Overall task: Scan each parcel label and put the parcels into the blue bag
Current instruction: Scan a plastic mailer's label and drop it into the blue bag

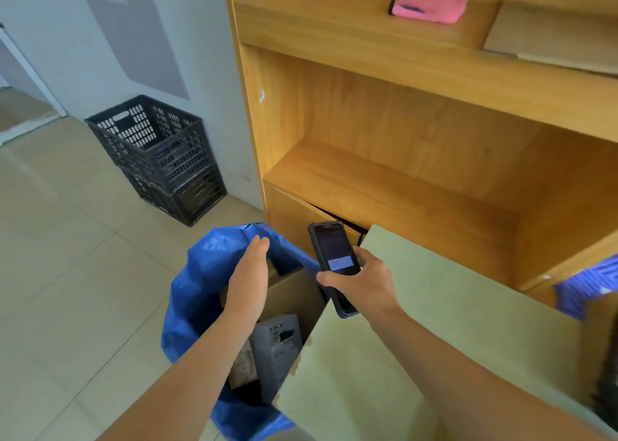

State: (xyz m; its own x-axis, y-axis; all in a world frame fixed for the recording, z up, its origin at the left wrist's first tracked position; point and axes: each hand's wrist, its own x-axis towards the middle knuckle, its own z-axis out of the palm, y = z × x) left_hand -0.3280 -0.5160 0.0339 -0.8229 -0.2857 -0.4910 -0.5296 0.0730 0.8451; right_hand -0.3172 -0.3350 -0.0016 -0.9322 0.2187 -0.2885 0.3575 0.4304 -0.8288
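The blue bag [194, 293] stands open on the floor at lower centre. Inside it lie a brown cardboard parcel [294, 298], a grey parcel [277, 350] with a printed label, and a small tan packet [242, 365]. My left hand [249, 280] hovers flat over the bag's mouth, fingers straight and holding nothing. My right hand [359, 281] grips a black handheld scanner [331, 253] with its lit screen facing up, just right of the bag and above a pale green table top [434, 306].
A wooden shelf unit [401, 173] fills the right side; a pink cloth [429, 7] and a flat cardboard sheet [551, 35] lie on its upper shelf. Black plastic crates [160, 152] are stacked against the wall at left. A blue patterned packet [588, 283] shows at the right edge.
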